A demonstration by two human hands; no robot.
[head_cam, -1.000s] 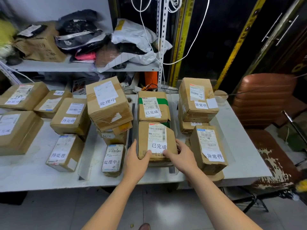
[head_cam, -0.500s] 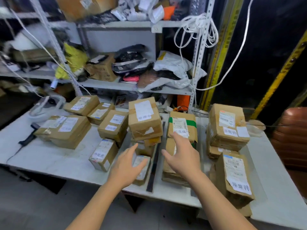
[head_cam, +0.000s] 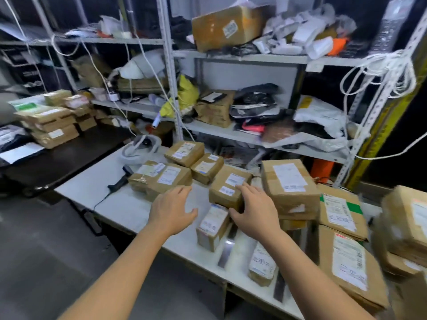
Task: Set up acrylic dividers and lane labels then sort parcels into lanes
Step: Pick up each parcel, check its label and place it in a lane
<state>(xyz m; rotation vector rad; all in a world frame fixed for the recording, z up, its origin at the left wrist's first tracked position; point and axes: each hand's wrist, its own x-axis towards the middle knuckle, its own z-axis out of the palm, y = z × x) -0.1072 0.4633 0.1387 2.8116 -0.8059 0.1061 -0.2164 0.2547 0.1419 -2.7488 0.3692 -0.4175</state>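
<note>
white table (head_cam: 129,211) of parcels (head_cam: 161,179), cluttered shelves (head_cam: 242,58) behind; my left hand (head_cam: 172,209) and right hand (head_cam: 254,211), fingers apart, now reach further left.

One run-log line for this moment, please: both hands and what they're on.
left hand: open, holds nothing, over table | right hand: open, at brown parcel, contact unclear

Brown cardboard parcels (head_cam: 159,179) with white labels lie in rows across the white bench (head_cam: 111,199). A thin acrylic divider (head_cam: 227,248) runs near to far between two rows. At the right, a green-taped parcel (head_cam: 339,210) lies flat.
</note>
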